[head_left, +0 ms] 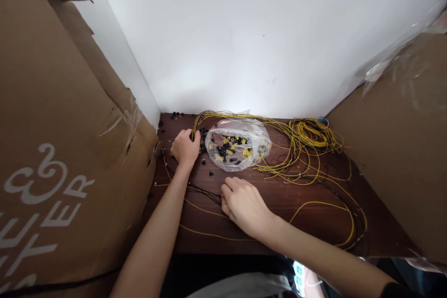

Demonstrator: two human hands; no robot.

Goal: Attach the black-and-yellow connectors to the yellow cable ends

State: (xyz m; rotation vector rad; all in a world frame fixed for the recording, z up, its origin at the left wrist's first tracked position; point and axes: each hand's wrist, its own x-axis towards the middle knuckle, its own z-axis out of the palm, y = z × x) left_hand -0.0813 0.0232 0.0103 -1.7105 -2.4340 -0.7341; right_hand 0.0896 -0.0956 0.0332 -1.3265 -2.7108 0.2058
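Note:
My left hand point(186, 146) is closed around a bundle of yellow and black wires point(216, 114) at the far left of the brown table point(209, 219). From there the bundle arches right behind a clear plastic bag point(267, 132). My right hand point(242, 200) rests low over the table in front of the bag, fingers pinched on thin dark wires point(204, 191) that run left beneath my left forearm. Its fingertips are partly hidden. Black and yellow caps point(228, 151) lie in the bag, between and beyond my hands.
Coiled yellow wire point(314, 135) lies at the back right, with loose strands trailing forward. Tall cardboard point(52, 102) stands on the left and more cardboard point(401, 139) on the right. A white wall point(244, 42) closes off the back. Several small black pieces point(176, 115) are scattered back left.

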